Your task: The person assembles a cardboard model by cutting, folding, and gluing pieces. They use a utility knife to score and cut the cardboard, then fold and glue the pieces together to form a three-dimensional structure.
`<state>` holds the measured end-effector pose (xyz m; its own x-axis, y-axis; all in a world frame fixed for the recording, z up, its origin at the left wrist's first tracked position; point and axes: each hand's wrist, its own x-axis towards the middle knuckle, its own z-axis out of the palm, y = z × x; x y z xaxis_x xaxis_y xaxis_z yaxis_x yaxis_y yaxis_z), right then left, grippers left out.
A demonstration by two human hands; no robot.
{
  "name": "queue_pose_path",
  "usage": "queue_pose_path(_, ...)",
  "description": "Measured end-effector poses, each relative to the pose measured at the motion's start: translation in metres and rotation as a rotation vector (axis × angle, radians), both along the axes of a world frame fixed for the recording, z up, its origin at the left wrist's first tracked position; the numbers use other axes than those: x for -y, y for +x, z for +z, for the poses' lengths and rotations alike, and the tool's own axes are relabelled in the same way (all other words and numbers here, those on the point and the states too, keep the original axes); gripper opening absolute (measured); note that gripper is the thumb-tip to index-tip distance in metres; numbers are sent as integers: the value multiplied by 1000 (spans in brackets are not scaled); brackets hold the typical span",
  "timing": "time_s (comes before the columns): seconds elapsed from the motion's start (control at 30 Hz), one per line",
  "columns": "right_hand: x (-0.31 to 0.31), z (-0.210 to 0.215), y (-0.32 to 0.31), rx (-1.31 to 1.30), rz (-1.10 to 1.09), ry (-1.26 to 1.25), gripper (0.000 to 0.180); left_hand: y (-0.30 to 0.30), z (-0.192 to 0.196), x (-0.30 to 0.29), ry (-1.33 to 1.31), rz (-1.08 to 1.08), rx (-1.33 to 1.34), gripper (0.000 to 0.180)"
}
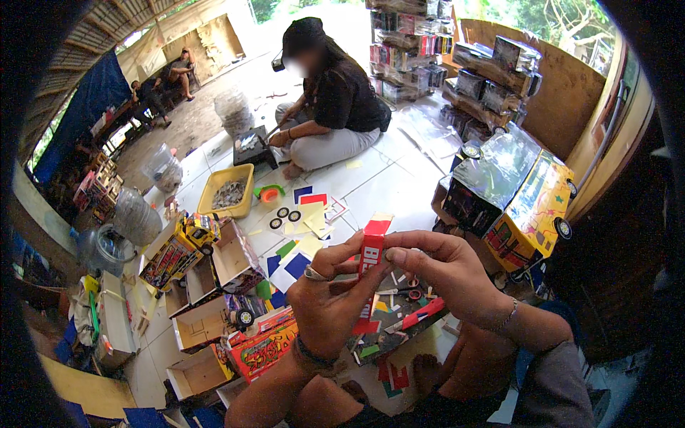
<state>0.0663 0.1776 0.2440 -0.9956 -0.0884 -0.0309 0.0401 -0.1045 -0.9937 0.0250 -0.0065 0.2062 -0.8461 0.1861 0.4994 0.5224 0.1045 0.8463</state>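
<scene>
In front of me I hold up a small narrow piece covered in red with white lettering (372, 251); its top end shows a pale, wood-like strip. My left hand (322, 303), with a ring on one finger, grips it from the left between thumb and fingers. The thumb and fingertips of my right hand (457, 274) pinch together at its right edge. Below my hands lies a dark work board (389, 344) bearing scissors (412, 293), a red-and-white strip (415, 314) and small coloured scraps. The piece's lower part is partly hidden by my left hand.
Coloured sheets (308, 220), black rings (285, 212) and a yellow tub (245, 202) lie ahead. Toy trucks (182, 246) and open wooden boxes (200, 329) stand left; a large yellow toy vehicle (531, 203) stands right. Another person (339, 96) sits opposite, beside stacked wrapped goods (408, 50).
</scene>
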Motion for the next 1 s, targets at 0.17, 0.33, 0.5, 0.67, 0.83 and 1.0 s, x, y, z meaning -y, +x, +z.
queue_pose_path(0.17,3,-7,-1,-22,-32,-58,34,-2,-5,-1,1,-20,-176,37)
queue_pose_path(0.33,4,-14,-4,-98,-108,56,29,-10,-7,-3,-81,41,-381,37)
queue_pose_path(0.5,8,-14,-6,-87,-211,91,25,-12,-7,-7,-128,72,-488,37)
queue_pose_path(0.67,13,-17,-9,-152,-244,116,23,-13,-8,-9,-87,107,-491,39)
queue_pose_path(0.83,13,-23,-12,-120,-263,137,22,-13,-11,-4,-132,101,-435,33)
queue_pose_path(1.0,15,-29,-20,-199,-314,159,21,-16,-15,-1,-136,3,-406,46)
